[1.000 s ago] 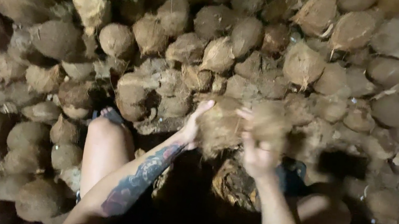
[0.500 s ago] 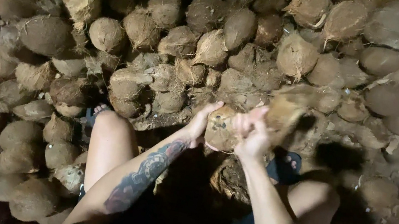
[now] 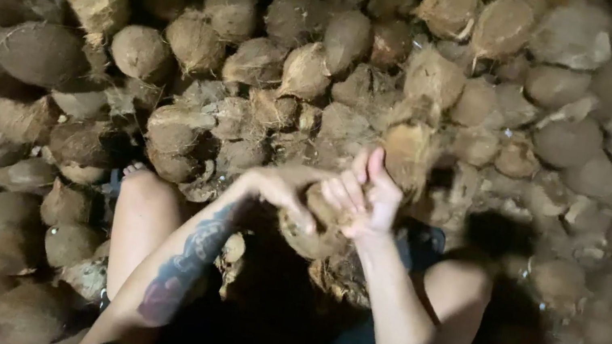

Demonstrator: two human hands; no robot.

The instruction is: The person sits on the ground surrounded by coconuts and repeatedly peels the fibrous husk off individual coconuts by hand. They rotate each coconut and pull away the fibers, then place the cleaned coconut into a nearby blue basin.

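A heap of brown, fibrous coconuts (image 3: pixel 321 76) fills the upper half and both sides of the frame, piled loosely so that they slope down toward the person sitting at its foot; that puts the nearest ones within arm's reach. The person's bare knees (image 3: pixel 145 208) spread to either side at lower centre, leaving a dark gap between them where the work is held. In that gap, just below the middle of the frame, sits one husked coconut (image 3: pixel 314 226), gripped from both sides so it cannot roll. The left hand (image 3: pixel 275 187), on a tattooed forearm, curls over its top left with fingers closed against the husk. The right hand (image 3: pixel 363 197) presses on its right, palm inward, its fingers (image 3: pixel 372 170) partly raised and spread, near a pale piece of husk (image 3: pixel 407 151) just above.
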